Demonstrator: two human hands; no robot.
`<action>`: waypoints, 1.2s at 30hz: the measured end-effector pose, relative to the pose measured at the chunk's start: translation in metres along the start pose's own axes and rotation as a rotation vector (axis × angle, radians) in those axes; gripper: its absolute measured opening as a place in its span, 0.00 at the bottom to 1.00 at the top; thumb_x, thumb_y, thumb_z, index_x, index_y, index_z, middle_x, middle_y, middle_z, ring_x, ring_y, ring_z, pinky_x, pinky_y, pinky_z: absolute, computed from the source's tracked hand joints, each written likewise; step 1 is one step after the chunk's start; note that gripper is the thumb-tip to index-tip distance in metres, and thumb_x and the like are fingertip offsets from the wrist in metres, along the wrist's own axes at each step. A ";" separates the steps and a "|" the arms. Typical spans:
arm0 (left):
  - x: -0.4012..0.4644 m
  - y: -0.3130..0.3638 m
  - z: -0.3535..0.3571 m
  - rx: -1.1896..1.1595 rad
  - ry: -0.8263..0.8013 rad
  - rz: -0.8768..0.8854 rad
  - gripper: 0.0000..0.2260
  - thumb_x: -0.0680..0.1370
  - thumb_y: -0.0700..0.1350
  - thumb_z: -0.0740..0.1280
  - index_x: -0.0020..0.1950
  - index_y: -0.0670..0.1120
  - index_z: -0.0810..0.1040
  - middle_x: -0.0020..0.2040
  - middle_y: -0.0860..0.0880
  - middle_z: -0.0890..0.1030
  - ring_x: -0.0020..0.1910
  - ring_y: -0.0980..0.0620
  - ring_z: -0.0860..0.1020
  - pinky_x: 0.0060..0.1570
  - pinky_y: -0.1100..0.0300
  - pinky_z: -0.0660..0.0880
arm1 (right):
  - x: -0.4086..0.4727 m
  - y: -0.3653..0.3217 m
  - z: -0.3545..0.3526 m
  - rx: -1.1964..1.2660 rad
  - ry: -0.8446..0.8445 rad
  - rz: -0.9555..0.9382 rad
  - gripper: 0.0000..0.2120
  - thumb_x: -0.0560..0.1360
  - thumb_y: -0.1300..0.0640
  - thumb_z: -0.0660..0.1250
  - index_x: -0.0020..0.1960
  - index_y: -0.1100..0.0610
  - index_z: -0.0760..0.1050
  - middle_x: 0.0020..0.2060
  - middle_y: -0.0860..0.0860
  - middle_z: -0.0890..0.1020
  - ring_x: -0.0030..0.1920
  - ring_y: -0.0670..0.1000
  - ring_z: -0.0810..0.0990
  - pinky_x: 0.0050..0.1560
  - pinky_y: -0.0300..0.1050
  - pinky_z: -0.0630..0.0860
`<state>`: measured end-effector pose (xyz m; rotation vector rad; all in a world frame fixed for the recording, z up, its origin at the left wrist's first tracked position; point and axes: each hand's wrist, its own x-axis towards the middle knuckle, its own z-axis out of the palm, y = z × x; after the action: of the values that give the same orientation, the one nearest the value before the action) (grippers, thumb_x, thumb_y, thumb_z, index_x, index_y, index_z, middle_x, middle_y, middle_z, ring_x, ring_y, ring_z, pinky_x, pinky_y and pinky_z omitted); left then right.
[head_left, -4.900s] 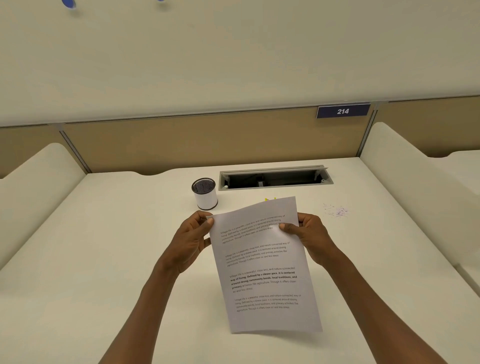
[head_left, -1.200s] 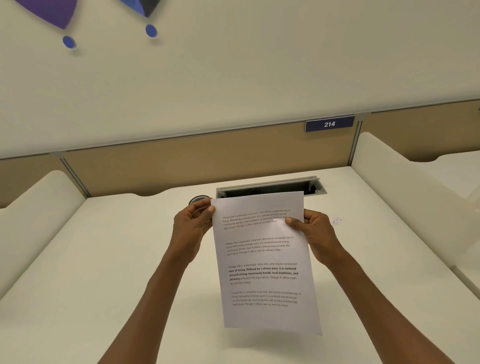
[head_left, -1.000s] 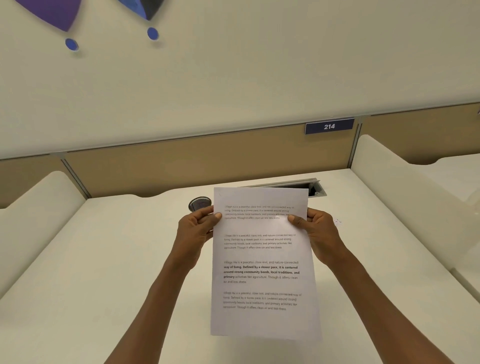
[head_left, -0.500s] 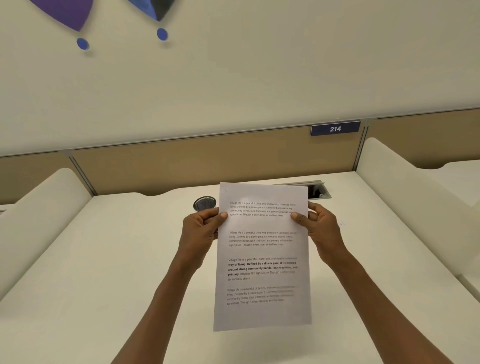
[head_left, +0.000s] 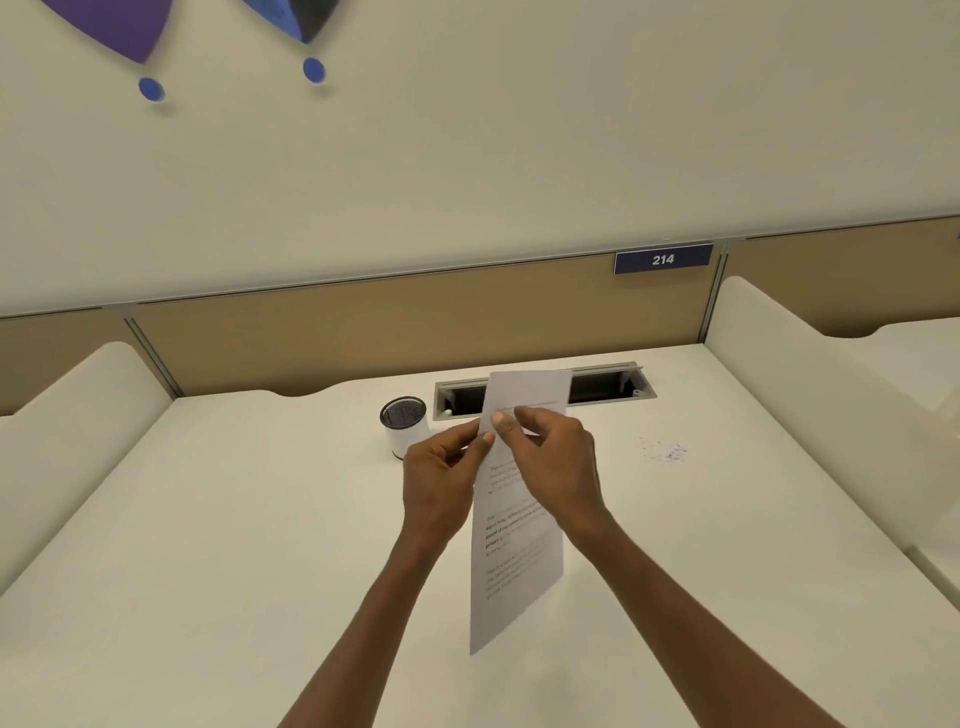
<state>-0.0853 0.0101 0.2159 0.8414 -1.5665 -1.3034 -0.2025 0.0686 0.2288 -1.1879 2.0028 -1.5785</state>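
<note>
The person stands at the desk (head_left: 234, 545) with a printed sheet of paper (head_left: 514, 571) held up in the air above it, clear of the surface. Both hands have come together at the sheet's upper part. The left hand (head_left: 441, 483) has its grip pinching the paper's left edge between thumb and fingertips, and the right hand (head_left: 556, 462) is just beside it, almost touching, its grip pinching the same stretch of paper between thumb and forefinger. The sheet looks narrow (turned or bent lengthwise, I cannot tell which), with 4 blocks of blurred text running down it. The lower corner hangs free toward the person.

Behind the hands, a small round pen cup (head_left: 404, 427) with a dark mesh top stands on the desk, just left of a long open cable slot (head_left: 608, 389). The top of the sheet overlaps that slot in view. Some purple specks (head_left: 667, 451) lie to the right, well apart from the hands. A blue sign (head_left: 663, 259) on the partition reads 214.
</note>
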 end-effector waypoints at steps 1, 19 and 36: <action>-0.001 -0.001 0.003 0.028 -0.006 0.017 0.09 0.79 0.43 0.70 0.58 0.50 0.85 0.47 0.52 0.88 0.44 0.50 0.86 0.45 0.56 0.83 | 0.000 -0.003 0.002 0.011 0.002 0.006 0.21 0.75 0.38 0.65 0.60 0.50 0.79 0.52 0.44 0.82 0.39 0.43 0.82 0.35 0.33 0.76; 0.027 -0.008 -0.036 -0.079 0.210 -0.189 0.24 0.80 0.56 0.66 0.72 0.48 0.66 0.62 0.61 0.74 0.64 0.55 0.73 0.59 0.61 0.68 | 0.038 -0.016 -0.028 0.251 -0.217 -0.069 0.10 0.81 0.54 0.59 0.57 0.56 0.77 0.49 0.54 0.84 0.50 0.59 0.83 0.53 0.60 0.79; 0.016 0.010 -0.052 -0.241 0.156 -0.164 0.06 0.77 0.43 0.73 0.46 0.41 0.83 0.40 0.47 0.85 0.35 0.49 0.81 0.35 0.57 0.79 | 0.058 0.013 -0.043 0.703 -0.090 0.298 0.10 0.78 0.57 0.68 0.50 0.64 0.81 0.42 0.55 0.85 0.40 0.53 0.82 0.42 0.44 0.80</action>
<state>-0.0423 -0.0210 0.2307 0.9085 -1.2109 -1.4722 -0.2726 0.0523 0.2449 -0.6365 1.2982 -1.7966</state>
